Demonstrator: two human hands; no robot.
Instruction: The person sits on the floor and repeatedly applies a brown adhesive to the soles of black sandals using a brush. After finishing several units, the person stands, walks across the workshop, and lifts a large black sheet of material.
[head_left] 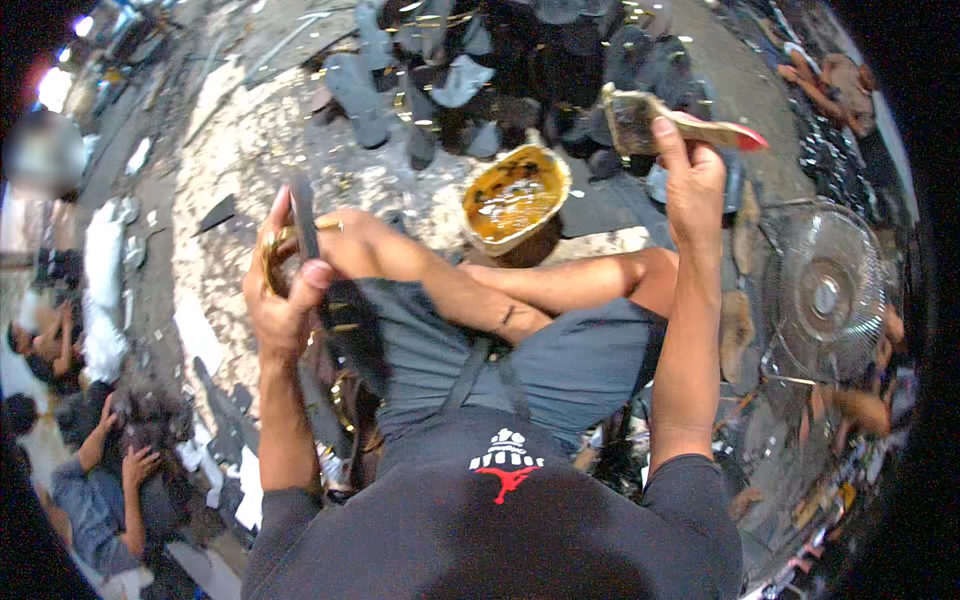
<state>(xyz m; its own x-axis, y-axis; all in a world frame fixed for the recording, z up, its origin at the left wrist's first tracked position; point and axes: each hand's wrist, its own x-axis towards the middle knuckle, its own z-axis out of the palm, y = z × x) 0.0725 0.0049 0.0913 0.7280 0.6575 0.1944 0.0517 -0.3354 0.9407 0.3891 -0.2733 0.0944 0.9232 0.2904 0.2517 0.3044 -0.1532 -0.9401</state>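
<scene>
Left hand (283, 300) — raised at the left of the view, fingers and thumb clenched around a flat dark sole piece (303, 222) that stands nearly upright; its top edge rises above the thumb, and glue-yellow smears show on the fingers just beside it.

Right hand (690, 180) — raised at the upper right, closed around the handle of a wide glue brush (640, 118). The brush has a pale wooden handle with a red tip pointing right, and its clogged, brownish bristles point left, above and to the right of the bowl.

Bowl of glue (515, 195) — a battered, yellow-crusted bowl holding amber liquid, sitting between the two hands, just beyond the person's bent knees.

Knees and grey shorts (560, 360) — folded in the middle of the view, beneath both forearms.

Pile of dark cut pieces (470, 70) — grey and black shapes heaped on the floor beyond the bowl, well apart from the left hand.

Floor (240, 170) — pale, speckled and littered with scraps.

Electric fan (825, 295) — round wire guard, to the right of the right forearm.

Other people (110, 470) — seated at the lower left, well apart.
</scene>
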